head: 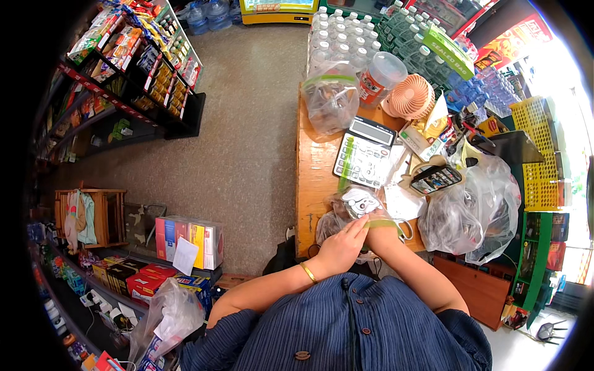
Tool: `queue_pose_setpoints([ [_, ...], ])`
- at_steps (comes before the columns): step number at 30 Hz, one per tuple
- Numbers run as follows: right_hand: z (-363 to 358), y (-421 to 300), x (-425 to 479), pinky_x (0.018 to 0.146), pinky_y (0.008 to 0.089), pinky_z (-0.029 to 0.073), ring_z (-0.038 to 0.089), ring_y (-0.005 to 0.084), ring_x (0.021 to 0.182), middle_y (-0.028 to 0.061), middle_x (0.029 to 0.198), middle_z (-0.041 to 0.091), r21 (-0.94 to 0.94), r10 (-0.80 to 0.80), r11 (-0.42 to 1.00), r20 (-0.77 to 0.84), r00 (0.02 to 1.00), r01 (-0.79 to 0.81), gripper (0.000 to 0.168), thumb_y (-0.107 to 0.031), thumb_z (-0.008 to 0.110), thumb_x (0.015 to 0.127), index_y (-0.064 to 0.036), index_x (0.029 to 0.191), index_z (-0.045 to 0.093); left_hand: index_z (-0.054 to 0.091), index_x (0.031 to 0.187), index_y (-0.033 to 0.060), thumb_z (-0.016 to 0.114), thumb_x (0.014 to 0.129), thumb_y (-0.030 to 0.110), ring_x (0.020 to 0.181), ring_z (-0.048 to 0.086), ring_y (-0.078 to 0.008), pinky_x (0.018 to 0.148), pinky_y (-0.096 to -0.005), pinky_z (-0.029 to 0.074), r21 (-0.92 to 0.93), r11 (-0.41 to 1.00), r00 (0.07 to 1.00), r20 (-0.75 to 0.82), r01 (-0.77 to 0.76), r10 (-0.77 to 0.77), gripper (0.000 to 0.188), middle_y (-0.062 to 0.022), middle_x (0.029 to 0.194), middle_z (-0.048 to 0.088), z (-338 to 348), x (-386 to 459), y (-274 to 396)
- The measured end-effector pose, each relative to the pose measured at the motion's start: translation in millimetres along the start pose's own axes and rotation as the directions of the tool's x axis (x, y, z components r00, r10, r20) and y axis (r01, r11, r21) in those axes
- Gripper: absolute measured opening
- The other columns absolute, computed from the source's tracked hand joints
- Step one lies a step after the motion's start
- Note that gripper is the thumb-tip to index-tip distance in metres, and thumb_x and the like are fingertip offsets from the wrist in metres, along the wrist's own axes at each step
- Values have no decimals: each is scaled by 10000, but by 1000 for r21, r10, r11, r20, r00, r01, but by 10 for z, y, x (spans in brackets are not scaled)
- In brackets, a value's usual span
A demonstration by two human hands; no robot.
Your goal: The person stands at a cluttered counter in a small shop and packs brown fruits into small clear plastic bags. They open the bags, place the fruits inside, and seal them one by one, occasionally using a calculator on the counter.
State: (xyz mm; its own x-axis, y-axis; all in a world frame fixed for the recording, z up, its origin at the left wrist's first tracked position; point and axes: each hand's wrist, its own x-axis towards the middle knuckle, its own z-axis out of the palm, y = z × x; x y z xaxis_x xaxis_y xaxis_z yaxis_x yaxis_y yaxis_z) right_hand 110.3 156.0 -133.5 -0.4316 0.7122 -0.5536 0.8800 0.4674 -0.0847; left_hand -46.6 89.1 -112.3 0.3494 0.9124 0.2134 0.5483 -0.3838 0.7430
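Note:
My left hand (341, 248), with a gold bracelet at its wrist, lies along the mouth of a clear zip bag (378, 206) with a green seal strip. Its fingers are together on the bag's edge, and the thumb is hidden. From the other side my right hand (378, 234) reaches into that mouth; its fingers are mostly covered. A white cartoon dog-face print (361, 202) shows on the bag or on something inside it. Close to the right wrist are scissor handles (406, 229). A large calculator (364, 152) lies beyond the bag on the wooden table (308, 185).
Another filled zip bag (330, 104), a plastic tub (383, 76), a pink fan (412, 98) and many bottles (343, 39) stand farther back. A phone (436, 179) leans on a holder beside bulky plastic bags (468, 208). Shop shelves (134, 79) rise at left across the floor (241, 116).

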Motion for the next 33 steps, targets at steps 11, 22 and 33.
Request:
queue_pose_setpoints([
  [11,183,-106,317,952,462,429,555,386,1101,221,1179,588,-85,-246,969,-243,938,232,553,-278,505,901,-117,1421,408,555,1161,-99,512,828,-9,1130,600,-361,850,-368,549,45,998,998,-46,32,-30,347,-223,1413,454,-59,15,11],
  [22,263,-76,383,976,464,416,541,397,1131,230,1211,575,-102,-238,971,-315,919,217,600,-283,498,905,-148,1467,336,547,1157,-110,510,833,-28,1042,631,-360,842,-390,539,-10,996,993,-79,84,-85,337,-220,1405,462,-85,17,-44],
  [33,735,-89,718,1000,464,402,526,407,1161,240,1245,560,-186,-206,974,-507,837,127,642,-286,495,907,-175,1502,281,549,1161,-94,526,816,-29,1029,638,-342,838,-380,537,4,998,986,-149,70,-69,352,-203,1387,484,-13,91,-85],
])
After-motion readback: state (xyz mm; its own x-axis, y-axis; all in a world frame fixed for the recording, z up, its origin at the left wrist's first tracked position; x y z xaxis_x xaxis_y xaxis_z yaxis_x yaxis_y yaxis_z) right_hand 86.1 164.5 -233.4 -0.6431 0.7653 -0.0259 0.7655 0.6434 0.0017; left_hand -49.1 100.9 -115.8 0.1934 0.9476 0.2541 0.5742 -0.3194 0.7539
